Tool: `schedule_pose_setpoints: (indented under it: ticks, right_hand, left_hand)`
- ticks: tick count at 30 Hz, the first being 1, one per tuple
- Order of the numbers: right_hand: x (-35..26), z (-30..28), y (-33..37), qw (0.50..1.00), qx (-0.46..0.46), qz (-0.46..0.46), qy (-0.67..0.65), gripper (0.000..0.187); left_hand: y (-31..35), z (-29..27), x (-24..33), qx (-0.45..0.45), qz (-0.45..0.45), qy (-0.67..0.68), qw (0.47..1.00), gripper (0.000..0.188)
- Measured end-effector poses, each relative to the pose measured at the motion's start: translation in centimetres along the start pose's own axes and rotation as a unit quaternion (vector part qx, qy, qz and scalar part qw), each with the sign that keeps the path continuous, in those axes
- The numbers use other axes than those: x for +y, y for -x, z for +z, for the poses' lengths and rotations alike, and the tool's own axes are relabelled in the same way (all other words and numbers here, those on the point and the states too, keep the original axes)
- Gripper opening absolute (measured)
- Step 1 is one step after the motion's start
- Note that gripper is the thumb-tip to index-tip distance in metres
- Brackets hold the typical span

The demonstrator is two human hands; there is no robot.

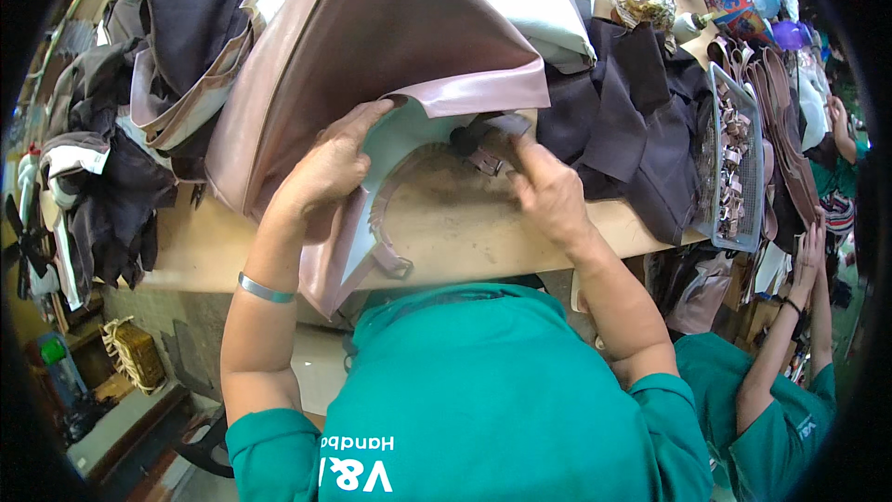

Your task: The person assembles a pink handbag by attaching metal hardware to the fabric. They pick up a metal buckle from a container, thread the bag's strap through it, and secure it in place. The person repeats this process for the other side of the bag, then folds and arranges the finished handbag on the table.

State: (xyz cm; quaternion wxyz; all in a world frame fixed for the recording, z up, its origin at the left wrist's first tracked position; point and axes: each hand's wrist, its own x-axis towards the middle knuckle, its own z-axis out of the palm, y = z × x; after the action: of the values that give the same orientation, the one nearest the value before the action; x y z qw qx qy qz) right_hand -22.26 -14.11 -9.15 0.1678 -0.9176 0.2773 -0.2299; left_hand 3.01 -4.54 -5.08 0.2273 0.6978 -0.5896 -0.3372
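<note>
A large mauve leather bag [372, 28] lies on the table in front of me, its pale lining [395, 125] showing at the opening. My left hand [339, 158] is closed on the bag's edge, fingertips at the rim. My right hand [553, 191] pinches a small dark flat piece [506, 124] just below the bag's pale pink rim. Beside that hand lies a small pinkish tab with metal hardware [486, 163]. A thin pinkish strap [383, 204] curves along the lining and ends at a buckle [398, 266] near the table's front edge.
Dark cloth pieces [618, 130] lie right of the bag, beside a grey mesh basket [754, 228] of small tabs with metal hardware. Brown straps [785, 121] hang beyond it. More dark bags [200, 28] are heaped at the left. A co-worker's arms [804, 297] reach in at the right.
</note>
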Motion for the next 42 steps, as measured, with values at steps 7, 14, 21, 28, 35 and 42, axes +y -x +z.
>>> schedule_pose_setpoints:
  ticks: [7, 14, 21, 28, 35, 42]
  right_hand:
    - [-1.2, -1.0, 1.8, 0.932, 0.044, 0.19, -0.305, 0.05]
    - [-7.4, -0.8, 1.5, 0.977, -0.109, -0.156, -0.1, 0.043]
    - [-8.1, 1.9, 1.1, 0.965, -0.223, -0.115, -0.071, 0.051]
    - [-2.1, -2.8, 3.6, 0.881, -0.254, 0.233, -0.323, 0.055]
    - [2.2, -6.2, 5.3, 0.924, -0.221, 0.233, -0.205, 0.04]
    - [1.5, -5.2, 5.7, 0.981, -0.155, 0.074, 0.088, 0.027]
  left_hand:
    - [0.6, 0.9, -0.7, 0.077, 0.06, -0.01, 0.995, 0.059]
    - [0.7, 0.5, -1.6, 0.055, 0.072, -0.007, 0.996, 0.058]
    - [0.4, -0.5, -1.1, 0.039, 0.067, 0.019, 0.997, 0.055]
    - [1.5, -0.1, -1.4, 0.042, 0.09, -0.022, 0.995, 0.054]
    - [4.0, -2.4, 1.5, 0.103, 0.099, -0.019, 0.99, 0.054]
    - [3.9, -0.2, 1.5, 0.096, 0.097, 0.018, 0.99, 0.045]
